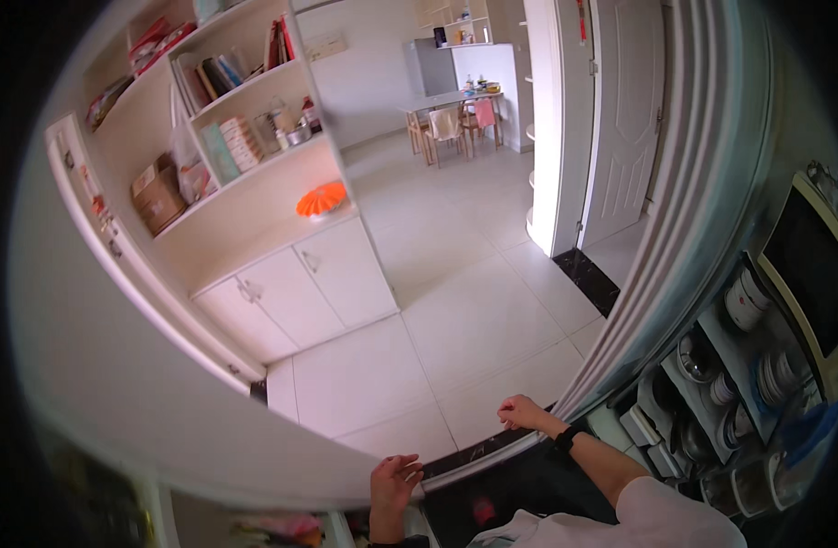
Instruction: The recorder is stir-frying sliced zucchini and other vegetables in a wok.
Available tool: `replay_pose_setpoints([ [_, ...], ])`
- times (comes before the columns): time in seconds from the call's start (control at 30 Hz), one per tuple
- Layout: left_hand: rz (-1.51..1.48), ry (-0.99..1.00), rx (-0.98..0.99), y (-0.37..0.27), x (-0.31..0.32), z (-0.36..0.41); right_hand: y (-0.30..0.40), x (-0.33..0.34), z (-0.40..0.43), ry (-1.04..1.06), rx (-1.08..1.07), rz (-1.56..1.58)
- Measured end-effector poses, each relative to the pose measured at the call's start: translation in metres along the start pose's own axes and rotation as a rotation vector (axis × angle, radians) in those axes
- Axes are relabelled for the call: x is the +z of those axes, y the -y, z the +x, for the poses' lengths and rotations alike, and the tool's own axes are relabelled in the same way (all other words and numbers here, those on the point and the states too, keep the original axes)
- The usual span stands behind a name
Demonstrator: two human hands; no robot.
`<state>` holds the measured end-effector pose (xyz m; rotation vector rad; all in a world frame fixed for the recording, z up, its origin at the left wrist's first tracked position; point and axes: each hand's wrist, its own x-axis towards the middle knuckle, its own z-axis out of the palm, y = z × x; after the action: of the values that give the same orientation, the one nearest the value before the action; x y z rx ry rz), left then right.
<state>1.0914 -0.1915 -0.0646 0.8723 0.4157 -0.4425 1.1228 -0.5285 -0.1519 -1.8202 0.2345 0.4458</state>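
Note:
My left hand (395, 476) is raised at the bottom centre, beside the end of a pale wall. Its fingers are slightly bent and apart, and no object shows in it. To the right, my right hand (526, 414) hangs over the dark stone threshold (484, 449) of a doorway, its fingers curled inward with nothing visible in them. A black band (567, 438) circles the right wrist. Beyond both hands stretches the light tiled floor (460, 329) of a room.
On the left stands a white shelf cabinet (282, 294) with books, boxes and an orange fluted dish (321, 199). A dining table (436, 103) with chairs is far back. Racks of dishes (775, 380) line the right. A white door (624, 130) stands beyond the door frame (672, 226).

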Motion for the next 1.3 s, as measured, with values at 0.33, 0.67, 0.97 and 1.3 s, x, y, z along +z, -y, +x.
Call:
replay_pose_setpoints([
  [0.33, -0.008, -0.017, -0.094, -0.059, 0.064, 0.224, 0.004, -0.114, 0.19, -0.148, 0.221, 0.396],
  [0.67, 0.076, -0.322, -0.046, -0.166, 0.112, 0.398, 0.028, -0.283, 0.34, -0.317, 0.379, 0.523],
  [0.97, 0.04, -0.304, -0.006, -0.251, 0.188, 0.573, 0.068, -0.385, 0.485, -0.346, 0.338, 0.589],
  [1.3, -0.059, -0.001, -0.113, -0.346, 0.328, 0.877, 0.144, -0.52, 0.64, -0.563, 0.472, 0.55],
])
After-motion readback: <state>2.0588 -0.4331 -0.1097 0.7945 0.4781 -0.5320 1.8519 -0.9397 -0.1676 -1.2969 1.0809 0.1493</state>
